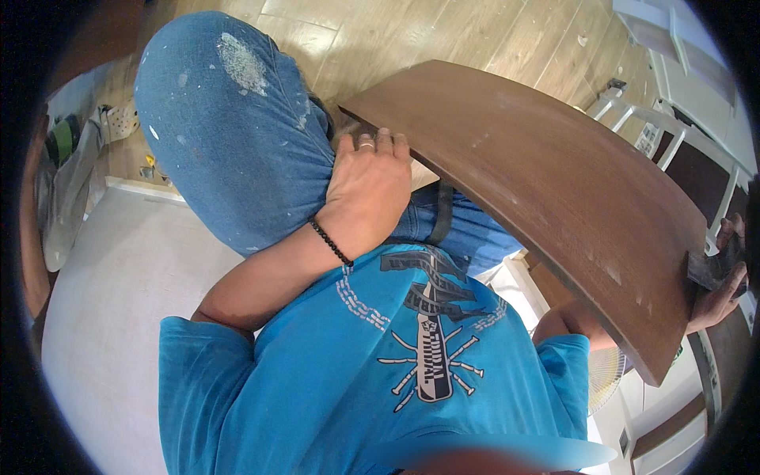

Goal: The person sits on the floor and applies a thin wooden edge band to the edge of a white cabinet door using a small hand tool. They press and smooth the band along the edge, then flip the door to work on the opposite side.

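A long brown wooden board [546, 182] with pale dusty scuffs lies tilted across my lap, its right end raised off toward the far right. My left hand [370, 178], with a ring and a black bead bracelet, grips the board's near left corner; the fingertips are partly hidden at its edge. At the board's right end, my right hand [724, 289] is closed round a dark flat piece that looks like sandpaper [707, 271], pressed against the end edge. The board hides most of my right forearm.
My bent knee [229, 127] in paint-spotted jeans is left of the board. Wood-look floor [507, 39] runs beyond it. A white ladder-like frame [673, 146] stands at the right, and a round fan [606, 380] sits below the board. A pale panel [119, 269] lies at the left.
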A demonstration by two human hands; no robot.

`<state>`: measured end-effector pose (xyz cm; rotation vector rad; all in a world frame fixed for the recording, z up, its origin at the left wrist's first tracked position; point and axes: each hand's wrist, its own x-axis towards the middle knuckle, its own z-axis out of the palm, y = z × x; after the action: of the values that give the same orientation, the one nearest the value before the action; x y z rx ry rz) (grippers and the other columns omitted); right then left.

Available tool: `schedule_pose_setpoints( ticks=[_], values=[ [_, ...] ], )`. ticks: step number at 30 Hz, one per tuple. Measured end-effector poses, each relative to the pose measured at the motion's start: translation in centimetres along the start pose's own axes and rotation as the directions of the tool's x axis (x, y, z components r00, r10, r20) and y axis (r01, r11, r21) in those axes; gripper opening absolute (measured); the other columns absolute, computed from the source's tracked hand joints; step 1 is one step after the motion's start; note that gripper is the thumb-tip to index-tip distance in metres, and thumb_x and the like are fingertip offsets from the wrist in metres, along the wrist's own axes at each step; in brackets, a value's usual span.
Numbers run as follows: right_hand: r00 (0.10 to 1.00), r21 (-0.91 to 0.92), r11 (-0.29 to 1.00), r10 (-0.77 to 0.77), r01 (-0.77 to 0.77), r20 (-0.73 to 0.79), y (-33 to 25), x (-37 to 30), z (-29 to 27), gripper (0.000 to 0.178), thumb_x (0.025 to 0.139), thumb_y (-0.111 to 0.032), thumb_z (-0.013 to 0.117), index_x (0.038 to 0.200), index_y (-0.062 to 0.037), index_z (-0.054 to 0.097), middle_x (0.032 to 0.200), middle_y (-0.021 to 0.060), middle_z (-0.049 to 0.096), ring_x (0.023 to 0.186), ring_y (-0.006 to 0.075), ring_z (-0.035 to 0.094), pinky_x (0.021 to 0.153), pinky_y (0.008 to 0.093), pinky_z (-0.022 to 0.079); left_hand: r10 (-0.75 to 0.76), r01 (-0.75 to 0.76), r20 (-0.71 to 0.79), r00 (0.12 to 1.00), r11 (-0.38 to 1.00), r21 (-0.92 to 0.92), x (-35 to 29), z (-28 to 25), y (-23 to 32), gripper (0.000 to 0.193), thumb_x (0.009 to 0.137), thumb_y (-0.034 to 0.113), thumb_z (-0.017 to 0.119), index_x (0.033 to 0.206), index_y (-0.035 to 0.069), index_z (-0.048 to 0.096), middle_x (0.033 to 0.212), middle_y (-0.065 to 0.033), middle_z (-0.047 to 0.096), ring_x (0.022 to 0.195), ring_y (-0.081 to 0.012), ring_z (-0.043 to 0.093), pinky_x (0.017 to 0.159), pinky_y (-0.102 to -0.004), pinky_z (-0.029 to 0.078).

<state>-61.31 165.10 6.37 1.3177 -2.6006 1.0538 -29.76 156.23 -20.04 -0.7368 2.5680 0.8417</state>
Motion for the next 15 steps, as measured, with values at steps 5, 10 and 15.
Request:
schedule_pose_setpoints(
  ticks=[5,10,15],
  values=[
    [1.000,-0.005,1.000,0.006,-0.006,0.000,-0.2,0.1,0.1,0.045,0.109,-0.031,0.050,0.134,0.0052,0.056,0.107,0.0176,0.070,0.084,0.0228,0.069,0.067,0.0301,0.053,0.116,-0.020,0.062,0.991,0.605,-0.796,-0.3,-3.0,-0.9,0.049,0.088,0.001,0.055,0.136,-0.007,0.057,0.123,-0.0262,0.068,0.115,-0.0372,0.067,0.099,-0.0481,0.051],
    [0.985,0.059,0.986,-0.160,0.156,0.071,1.1,1.1,-0.4,0.044,0.109,-0.031,0.051,0.134,0.0056,0.056,0.107,0.0174,0.070,0.084,0.0221,0.069,0.068,0.0312,0.053,-0.040,-0.053,-0.188,0.981,0.884,-0.464,0.1,0.5,-0.6,0.051,0.088,0.003,0.054,0.138,-0.010,0.054,0.130,-0.0297,0.064,0.123,-0.0400,0.063,0.106,-0.0464,0.049],
    [0.968,0.051,0.982,-0.187,0.181,0.169,2.5,2.2,-0.9,0.046,0.109,-0.032,0.052,0.134,0.0063,0.056,0.108,0.0178,0.071,0.082,0.0205,0.068,0.066,0.0302,0.050,0.005,-0.013,-0.046,0.999,0.984,-0.179,-0.2,2.1,0.3,0.057,0.090,0.006,0.053,0.144,-0.012,0.047,0.143,-0.0305,0.056,0.134,-0.0408,0.056,0.116,-0.0500,0.039]
  ],
)
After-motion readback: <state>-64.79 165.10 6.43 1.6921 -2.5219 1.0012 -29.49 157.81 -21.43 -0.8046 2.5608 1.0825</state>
